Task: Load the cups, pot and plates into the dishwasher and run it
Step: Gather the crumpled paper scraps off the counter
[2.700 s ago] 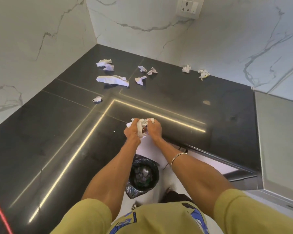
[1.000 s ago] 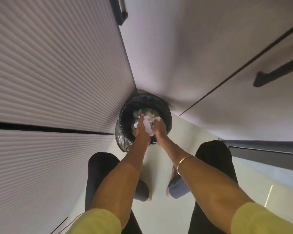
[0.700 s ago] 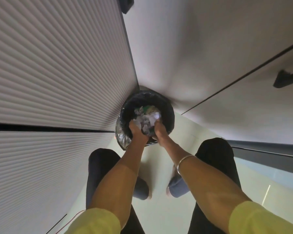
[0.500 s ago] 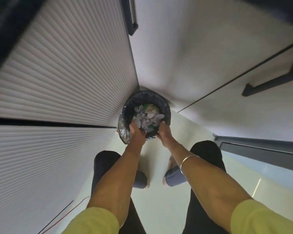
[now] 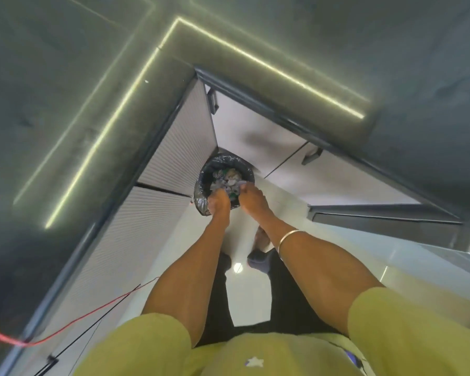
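Note:
No cup, pot, plate or dishwasher is visible. A small bin with a black liner (image 5: 205, 198) stands on the floor in the corner where the cabinets meet. Crumpled paper scraps (image 5: 227, 179) fill it. My left hand (image 5: 218, 203) hangs over the bin's near rim, back to the camera, fingers pointing down. Just right of it, my right hand (image 5: 251, 198) has its fingertips at the paper. Neither hand shows anything held.
The black L-shaped countertop (image 5: 79, 118) wraps around above the bin. Ribbed white cabinet fronts (image 5: 182, 147) stand on the left and smooth ones with dark handles (image 5: 311, 156) behind. A grey panel (image 5: 385, 214) juts out at the right. A red cable (image 5: 73, 321) crosses the lower left.
I carried the wad of paper from the counter down into the bin and let it go. Since then my head has risen, bringing the countertop back into view; my hands stay at the rim.

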A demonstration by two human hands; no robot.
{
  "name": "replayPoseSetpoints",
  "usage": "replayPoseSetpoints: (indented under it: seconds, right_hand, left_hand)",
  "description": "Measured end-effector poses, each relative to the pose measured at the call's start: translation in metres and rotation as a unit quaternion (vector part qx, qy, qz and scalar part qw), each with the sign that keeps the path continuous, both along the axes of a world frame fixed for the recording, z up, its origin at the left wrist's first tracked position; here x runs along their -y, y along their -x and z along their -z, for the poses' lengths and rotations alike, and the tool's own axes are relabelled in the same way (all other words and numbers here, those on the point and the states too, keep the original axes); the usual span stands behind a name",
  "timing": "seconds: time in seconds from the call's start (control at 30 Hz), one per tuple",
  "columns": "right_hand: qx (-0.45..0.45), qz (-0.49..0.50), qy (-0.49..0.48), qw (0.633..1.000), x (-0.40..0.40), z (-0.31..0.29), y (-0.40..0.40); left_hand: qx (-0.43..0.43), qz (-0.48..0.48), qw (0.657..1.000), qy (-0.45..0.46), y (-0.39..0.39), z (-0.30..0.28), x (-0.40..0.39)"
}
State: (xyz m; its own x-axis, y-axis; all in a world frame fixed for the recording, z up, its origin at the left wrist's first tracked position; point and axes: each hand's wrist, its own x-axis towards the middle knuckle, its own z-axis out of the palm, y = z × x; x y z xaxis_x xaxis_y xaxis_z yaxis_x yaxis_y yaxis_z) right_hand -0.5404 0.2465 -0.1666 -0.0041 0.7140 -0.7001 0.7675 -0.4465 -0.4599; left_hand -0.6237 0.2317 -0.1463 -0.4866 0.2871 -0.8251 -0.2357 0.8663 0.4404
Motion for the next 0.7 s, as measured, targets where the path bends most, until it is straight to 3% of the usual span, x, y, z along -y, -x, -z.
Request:
replayPoseSetpoints:
  seconds: [0.17,0.23,0.37,0.43,0.53,0.7]
  right_hand:
    - [0.06,-0.112,-0.039,0.991,-0.001,-0.083,-0.007]
    - [0.079,-0.147,-0.054,0.985,0.0,-0.108,-0.012]
    - [0.095,-0.187,-0.058,0.976,-0.001,-0.139,-0.019]
    - [0.118,-0.21,-0.072,0.968,-0.003,-0.142,-0.022]
    - [0.137,-0.222,-0.095,0.961,-0.001,-0.151,-0.025]
    - [0.155,-0.222,-0.137,0.953,-0.001,-0.165,-0.018]
  left_hand:
    - [-0.066,0.218,0.973,-0.032,0.005,-0.052,0.016]
    - [-0.103,0.326,0.939,-0.048,0.007,-0.073,0.019]
    - [-0.175,0.512,0.837,-0.078,0.013,-0.098,0.025]
    - [-0.205,0.56,0.798,-0.087,0.015,-0.106,0.024]
    - [-0.223,0.594,0.765,-0.112,0.016,-0.116,0.022]
    - [-0.24,0.619,0.732,-0.153,0.021,-0.136,0.015]
